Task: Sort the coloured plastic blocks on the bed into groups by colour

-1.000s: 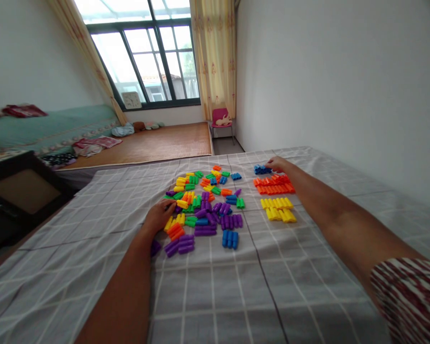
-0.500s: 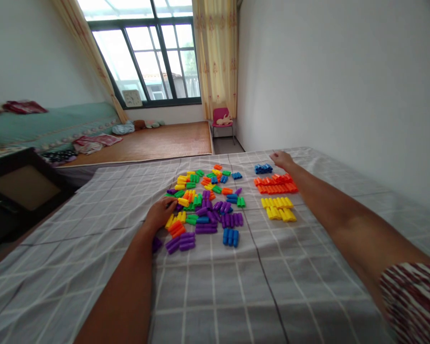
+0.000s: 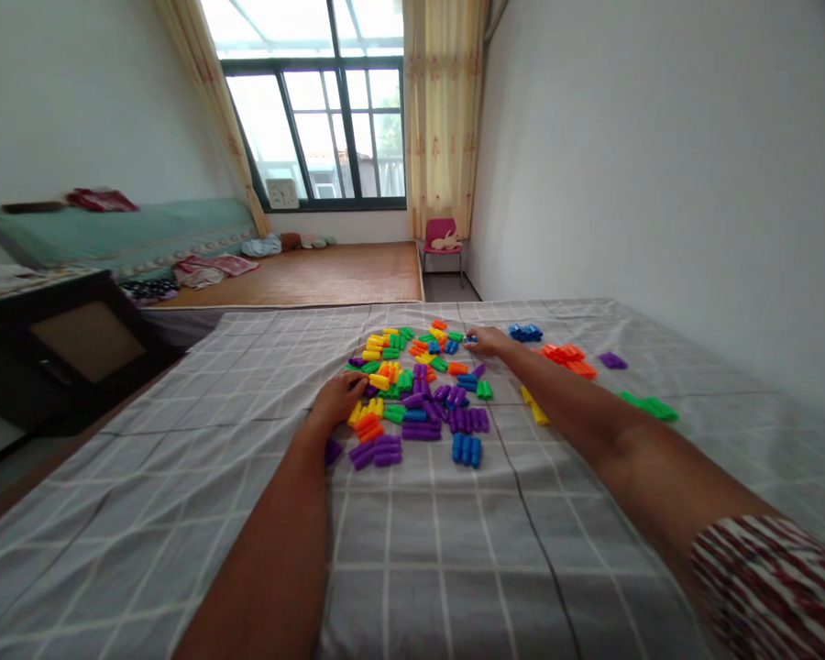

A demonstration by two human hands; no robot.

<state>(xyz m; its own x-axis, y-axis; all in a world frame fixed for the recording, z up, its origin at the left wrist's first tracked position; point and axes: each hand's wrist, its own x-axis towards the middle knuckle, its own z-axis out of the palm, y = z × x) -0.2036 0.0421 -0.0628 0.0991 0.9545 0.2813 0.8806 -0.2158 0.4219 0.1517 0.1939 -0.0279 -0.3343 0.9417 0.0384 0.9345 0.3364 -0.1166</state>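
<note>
A mixed pile of small plastic tube-shaped blocks in purple, green, yellow, orange and blue lies on the checked grey bedsheet [image 3: 412, 550]. My right hand [image 3: 487, 340] is at the pile's far right edge, its fingers closed on a blue block [image 3: 469, 339]. My left hand [image 3: 342, 398] rests at the pile's left edge with its fingers curled, close to a yellow block [image 3: 379, 381]. What lies under those fingers is hidden. Purple blocks [image 3: 422, 430] fill much of the pile's near middle, and three joined blue blocks [image 3: 467, 450] lie at its near right.
Right of the pile are sorted groups: blue blocks [image 3: 525, 333], orange blocks [image 3: 567, 358], yellow blocks [image 3: 534, 406], green blocks [image 3: 650, 406] and purple blocks [image 3: 613, 360]. My right forearm partly covers them. A dark cabinet [image 3: 61, 339] stands left, and a pink chair [image 3: 442, 238] is beyond.
My right hand has moved left from beyond the sorted blue blocks to the pile's far right edge and closed on a blue block. The left hand stays by the pile. The view has shifted right.
</note>
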